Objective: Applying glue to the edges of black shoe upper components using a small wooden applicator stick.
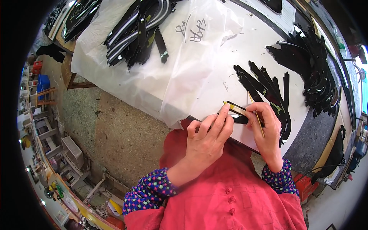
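- Far left: clutter bends along the lens rim, too small and warped to name item by item; a grey crate (71,151) sits beyond the speckled floor (122,128).
- Upper left: a bundle of black strips (134,44), some with pale stripes, is cut off by the top edge.
- Centre: a thin, wrinkled white sheet (184,73) covers the left part of a white tabletop (257,44).
- Left hand (209,136): palm down, fingertips on a narrow black strip (240,118), partly hiding it; I cannot tell whether they grip it.
- Between the hands, near the table's front edge: the narrow black strip looks glossy, with a slim pale piece (237,110) alongside.
- Right hand (269,128): fingers pinching a thin stick (250,97), whose middle they cover; whether they also hold the pale piece is unclear.
- Right: loose black strips (276,94) lie partly behind this hand; farther right is a larger dark pile (320,73).
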### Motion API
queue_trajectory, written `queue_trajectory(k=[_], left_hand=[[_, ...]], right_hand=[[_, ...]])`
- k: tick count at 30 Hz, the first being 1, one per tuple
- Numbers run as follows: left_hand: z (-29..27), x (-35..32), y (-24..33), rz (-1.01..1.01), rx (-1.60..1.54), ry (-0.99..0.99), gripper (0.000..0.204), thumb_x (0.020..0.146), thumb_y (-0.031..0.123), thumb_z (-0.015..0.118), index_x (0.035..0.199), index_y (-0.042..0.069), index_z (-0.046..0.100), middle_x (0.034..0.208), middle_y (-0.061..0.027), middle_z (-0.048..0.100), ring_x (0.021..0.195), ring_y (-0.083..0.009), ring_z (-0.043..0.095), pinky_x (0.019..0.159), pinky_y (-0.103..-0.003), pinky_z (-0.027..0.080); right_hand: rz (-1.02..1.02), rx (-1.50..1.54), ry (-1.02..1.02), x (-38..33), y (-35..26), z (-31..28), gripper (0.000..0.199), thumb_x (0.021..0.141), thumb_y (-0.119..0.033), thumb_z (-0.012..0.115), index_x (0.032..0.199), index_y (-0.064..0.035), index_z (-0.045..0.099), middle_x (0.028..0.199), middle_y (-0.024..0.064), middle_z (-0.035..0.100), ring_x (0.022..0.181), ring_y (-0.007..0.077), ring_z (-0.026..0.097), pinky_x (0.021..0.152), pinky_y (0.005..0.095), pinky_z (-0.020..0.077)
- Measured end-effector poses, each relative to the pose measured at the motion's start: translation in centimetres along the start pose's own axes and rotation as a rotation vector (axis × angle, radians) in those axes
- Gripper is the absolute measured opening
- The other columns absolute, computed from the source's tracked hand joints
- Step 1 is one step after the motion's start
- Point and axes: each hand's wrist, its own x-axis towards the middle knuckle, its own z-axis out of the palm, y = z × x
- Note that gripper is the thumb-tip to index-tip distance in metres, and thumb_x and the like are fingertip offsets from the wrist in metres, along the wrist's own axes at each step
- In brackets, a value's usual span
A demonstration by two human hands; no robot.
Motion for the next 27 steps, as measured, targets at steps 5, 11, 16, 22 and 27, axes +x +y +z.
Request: queue_trajectory(k=[5, 11, 16, 22, 27], left_hand=[[0.04, 0.07, 0.12, -0.014, -0.008, 0.001, 0.039, 0.085, 0.011, 0.063, 0.124, 0.016, 0.063, 0.147, 0.0037, 0.056, 0.113, -0.0133, 0.051, 0.093, -0.033, 0.034], [0.01, 0.20, -0.02, -0.016, -0.003, 0.005, 0.036, 0.086, 0.013, 0.063, 0.122, 0.017, 0.063, 0.146, 0.0044, 0.056, 0.112, -0.0127, 0.052, 0.092, -0.033, 0.035], [-0.02, 0.23, -0.09, -0.012, -0.004, -0.010, 0.038, 0.086, 0.015, 0.065, 0.123, 0.017, 0.063, 0.146, 0.0046, 0.056, 0.112, -0.0130, 0.052, 0.092, -0.033, 0.034], [0.02, 0.24, -0.02, -0.025, 0.001, -0.032, 0.046, 0.084, 0.016, 0.066, 0.129, 0.019, 0.062, 0.147, 0.0056, 0.054, 0.112, -0.0125, 0.051, 0.094, -0.034, 0.032], [-0.32, 0.47, 0.23, -0.025, 0.043, -0.086, 0.062, 0.083, 0.015, 0.066, 0.143, 0.028, 0.058, 0.146, 0.0080, 0.052, 0.112, -0.0125, 0.048, 0.094, -0.035, 0.030]], right_hand=[[0.019, 0.005, 0.000, -0.08, -0.07, -0.16, 0.012, 0.093, 0.008, 0.063, 0.103, 0.0009, 0.061, 0.092, 0.0090, 0.061, 0.063, 0.0140, 0.060, 0.058, 0.0268, 0.0496], [-0.005, -0.049, 0.062, -0.59, 0.64, 0.01, 0.014, 0.090, 0.008, 0.065, 0.102, 0.0004, 0.062, 0.093, 0.0114, 0.063, 0.071, 0.0215, 0.064, 0.064, 0.0310, 0.0522], [0.002, -0.042, 0.084, -0.68, 0.68, 0.18, 0.016, 0.090, 0.007, 0.066, 0.103, 0.0001, 0.062, 0.095, 0.0135, 0.063, 0.081, 0.0297, 0.065, 0.071, 0.0351, 0.0533], [-0.004, -0.042, 0.068, -0.60, 0.24, 0.05, 0.016, 0.091, 0.007, 0.066, 0.104, -0.0003, 0.061, 0.096, 0.0141, 0.063, 0.083, 0.0315, 0.065, 0.072, 0.0368, 0.0530], [-0.004, -0.055, 0.069, -0.59, 0.21, 0.09, 0.017, 0.090, 0.007, 0.066, 0.105, -0.0004, 0.061, 0.096, 0.0141, 0.062, 0.084, 0.0316, 0.065, 0.072, 0.0371, 0.0531]])
